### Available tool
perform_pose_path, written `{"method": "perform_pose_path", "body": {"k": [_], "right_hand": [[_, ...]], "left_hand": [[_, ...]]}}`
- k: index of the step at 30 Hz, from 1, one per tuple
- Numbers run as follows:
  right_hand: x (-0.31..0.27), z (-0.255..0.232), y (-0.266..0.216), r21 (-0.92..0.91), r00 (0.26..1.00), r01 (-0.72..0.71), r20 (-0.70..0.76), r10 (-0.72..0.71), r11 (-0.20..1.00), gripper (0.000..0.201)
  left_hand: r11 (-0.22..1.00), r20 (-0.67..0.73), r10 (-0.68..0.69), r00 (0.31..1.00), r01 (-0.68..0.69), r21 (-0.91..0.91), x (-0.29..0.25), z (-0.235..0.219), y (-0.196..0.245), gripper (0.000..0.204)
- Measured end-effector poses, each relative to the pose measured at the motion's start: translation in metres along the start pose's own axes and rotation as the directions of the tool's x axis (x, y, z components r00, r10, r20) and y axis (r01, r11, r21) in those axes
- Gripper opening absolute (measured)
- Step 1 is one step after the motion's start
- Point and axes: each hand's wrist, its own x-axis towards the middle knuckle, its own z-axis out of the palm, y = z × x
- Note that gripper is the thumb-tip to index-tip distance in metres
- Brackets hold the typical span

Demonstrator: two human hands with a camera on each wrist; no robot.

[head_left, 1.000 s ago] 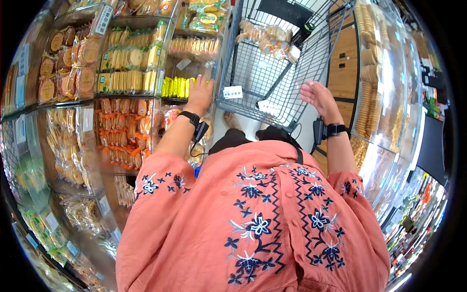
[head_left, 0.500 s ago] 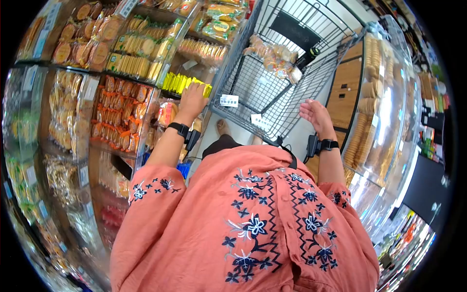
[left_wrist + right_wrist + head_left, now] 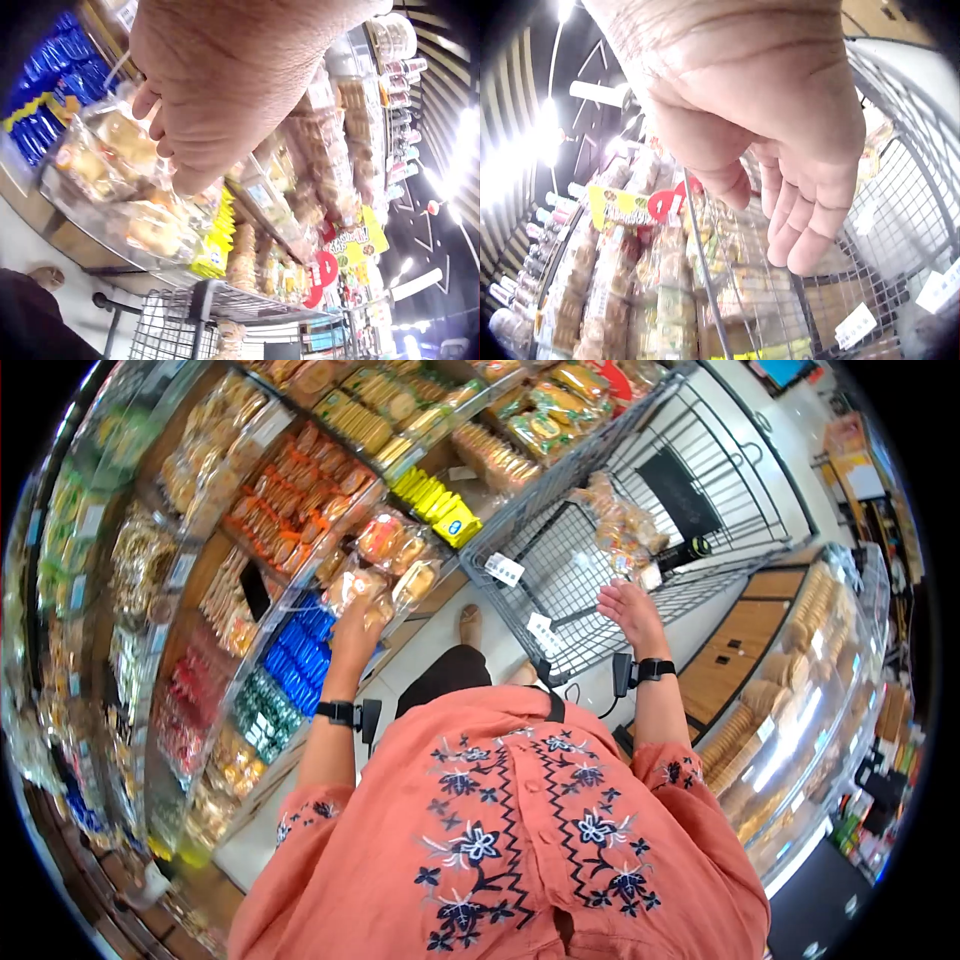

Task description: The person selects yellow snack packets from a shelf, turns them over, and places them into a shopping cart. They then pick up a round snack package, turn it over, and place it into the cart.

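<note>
My left hand [image 3: 354, 638] reaches over clear-wrapped baked goods [image 3: 380, 538] in a shelf bin. In the left wrist view, that hand [image 3: 225, 82] has its fingers bent loosely down at the wrapped pieces [image 3: 90, 171]; whether it grips one is hidden. Over the near side of the shopping cart [image 3: 520, 620], my right hand [image 3: 634, 618] hangs with relaxed fingers and holds nothing. The right wrist view shows this hand [image 3: 765, 112] above the cart's wire mesh [image 3: 900, 195], thumb apart from the fingers. Bagged goods [image 3: 625, 525] lie inside the cart.
Yellow packets [image 3: 437, 506] stand beside the wrapped goods, blue packets [image 3: 298, 650] on the other side. Orange-wrapped snacks [image 3: 300, 495] fill a bin behind. Wooden drawers [image 3: 745, 645] and a clear case of stacked biscuits [image 3: 790, 690] are at the right.
My left hand has left the yellow packets and moved nearer, to the clear-wrapped goods. The head view has turned, with shelves and cart shifting rightward. My right hand stays relaxed by the cart.
</note>
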Motion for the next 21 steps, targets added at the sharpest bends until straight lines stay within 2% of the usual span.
{"method": "perform_pose_path", "body": {"k": [2,5,9,12,13,15,16,17,18,19,20,21], "right_hand": [[0.015,0.019,0.006,-0.046,0.997,-0.022,0.073,0.025,0.999,0.036],[0.024,0.053,0.014,-0.123,0.985,-0.036,0.165,0.057,0.992,0.035],[0.027,0.092,0.019,-0.175,0.971,-0.032,0.228,0.072,0.984,0.034],[0.035,0.115,0.026,-0.222,0.974,-0.042,0.208,0.089,0.974,0.033],[0.037,0.124,0.028,-0.247,0.976,-0.043,0.199,0.094,0.968,0.032],[0.046,0.144,0.032,-0.271,0.972,-0.018,0.221,0.080,0.962,0.033],[0.049,0.153,0.036,-0.281,0.971,-0.008,0.227,0.075,0.960,0.033],[0.054,0.164,0.040,-0.306,0.971,0.012,0.231,0.062,0.952,0.035],[0.059,0.176,0.046,-0.339,0.972,0.028,0.230,0.054,0.940,0.036],[0.066,0.187,0.051,-0.372,0.973,0.047,0.227,0.042,0.927,0.036],[0.074,0.195,0.050,-0.404,0.975,0.073,0.220,0.019,0.912,0.036],[0.078,0.211,0.049,-0.467,0.985,0.078,0.172,0.004,0.881,0.033]], "left_hand": [[0.992,0.012,-0.124,0.992,0.123,0.018,-0.037,0.002,-0.025,0.036],[0.971,0.040,-0.240,0.970,0.240,-0.004,-0.087,0.005,-0.053,0.038],[0.900,0.106,-0.426,0.899,0.433,-0.055,-0.135,0.018,-0.096,0.033],[0.906,0.279,-0.409,0.869,0.423,0.012,-0.165,0.025,-0.137,0.037],[0.888,0.376,-0.427,0.823,0.459,0.003,-0.175,0.028,-0.153,0.043],[0.879,0.476,-0.432,0.766,0.476,0.032,-0.196,0.029,-0.177,0.044],[0.835,0.510,-0.487,0.709,0.550,0.032,-0.205,0.029,-0.184,0.045],[0.784,0.540,-0.538,0.647,0.620,0.039,-0.215,0.028,-0.191,0.045],[0.671,0.556,-0.629,0.544,0.741,0.034,-0.224,0.030,-0.197,0.045],[0.629,0.580,-0.638,0.506,0.777,0.015,-0.229,0.024,-0.198,0.044],[0.538,0.548,-0.685,0.480,0.840,-0.064,-0.236,0.019,-0.198,0.043],[0.494,0.558,-0.682,0.473,0.860,-0.126,-0.237,0.015,-0.201,0.041]]}}
